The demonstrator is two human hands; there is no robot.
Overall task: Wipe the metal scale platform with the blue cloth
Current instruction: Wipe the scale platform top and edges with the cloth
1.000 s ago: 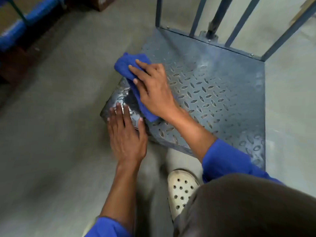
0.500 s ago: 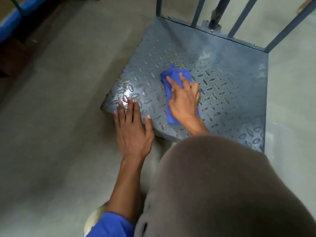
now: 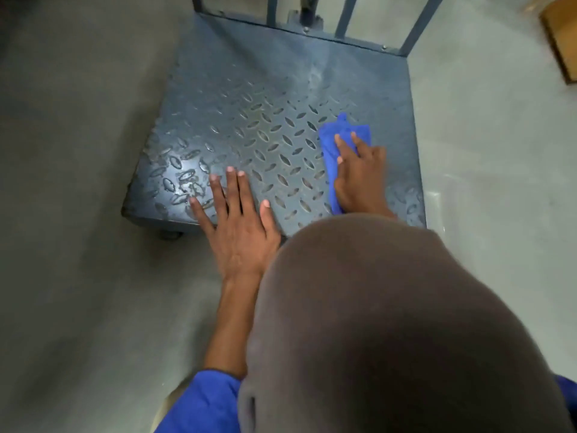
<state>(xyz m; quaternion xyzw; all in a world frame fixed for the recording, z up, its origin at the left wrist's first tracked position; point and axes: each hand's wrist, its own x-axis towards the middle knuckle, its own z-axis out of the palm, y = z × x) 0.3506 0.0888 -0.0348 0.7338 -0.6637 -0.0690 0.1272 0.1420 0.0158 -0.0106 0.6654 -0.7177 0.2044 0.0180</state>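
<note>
The metal scale platform [image 3: 249, 98] is a grey-blue diamond-tread plate lying low on the floor. My right hand [image 3: 359, 179] presses the folded blue cloth [image 3: 342, 134] flat onto the plate's right side, near the front; part of the cloth is hidden under the palm. My left hand [image 3: 237, 220] rests flat on the front edge of the plate, fingers spread, holding nothing. My knee in dark trousers [image 3: 390, 323] hides the right wrist and the front right corner.
Upright grey-blue bars [image 3: 343, 17] rise along the platform's far edge. A small caster [image 3: 170, 234] shows under the front left corner. A brown cardboard box [image 3: 562, 39] sits on the grey concrete floor [image 3: 78, 214] at the far right.
My right hand has swept the blue cloth from the platform's left edge across to its right side. The left hand has stayed on the front edge. My view has shifted forward over my knee.
</note>
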